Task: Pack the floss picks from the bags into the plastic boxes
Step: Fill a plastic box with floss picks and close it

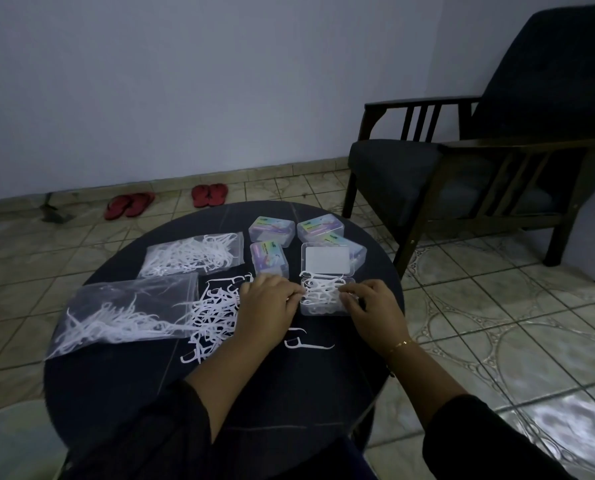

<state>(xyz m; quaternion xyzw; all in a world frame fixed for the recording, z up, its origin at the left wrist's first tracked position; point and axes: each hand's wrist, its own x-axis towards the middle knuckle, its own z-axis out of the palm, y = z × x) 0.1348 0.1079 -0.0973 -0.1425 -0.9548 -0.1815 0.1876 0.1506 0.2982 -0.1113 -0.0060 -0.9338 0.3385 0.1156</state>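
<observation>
Floss picks (321, 289) heaped in open box (327, 296); left hand (267, 306) and right hand (372, 308) pinching picks at either edge

I see black sleeves (171, 420) pushed up both forearms | thin gold bracelet (400, 344) on my right wrist | hands bare

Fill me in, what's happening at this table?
A person is packing floss picks into an open plastic box on a round dark table. The left hand and right hand sit at either side of the box, fingers on the picks in it. A loose pile of picks lies left of the hands, beside two clear bags holding more. Four closed boxes sit behind, and two stray picks lie nearer the person.
</observation>
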